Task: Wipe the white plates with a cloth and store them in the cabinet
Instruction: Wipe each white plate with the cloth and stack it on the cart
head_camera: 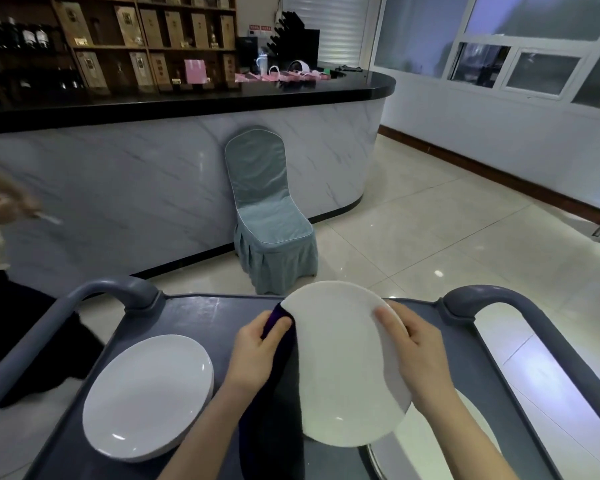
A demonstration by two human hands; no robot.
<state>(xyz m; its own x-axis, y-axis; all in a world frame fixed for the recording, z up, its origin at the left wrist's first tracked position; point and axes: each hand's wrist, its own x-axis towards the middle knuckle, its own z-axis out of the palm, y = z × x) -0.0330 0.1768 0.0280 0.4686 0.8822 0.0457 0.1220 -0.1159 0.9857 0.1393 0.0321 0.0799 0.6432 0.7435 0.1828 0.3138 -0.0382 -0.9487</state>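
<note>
Head view. Left hand [257,351] clenched round dark cloth [274,393], pressing it on left rim of held plate [340,358]. Right hand [416,355] grips held plate's right rim. Held plate raised off cart [194,317], tilted, face toward person, long axis near-to-far. Cloth hangs down beside its left edge. Left of held plate: stack of plates [146,396], flat on cart. Under its right edge: lower plate [430,445], partly hidden. Judgement: wiping step; bare face lies rightward of cloth hand, so sweep goes right. Cabinet not in view.
</note>
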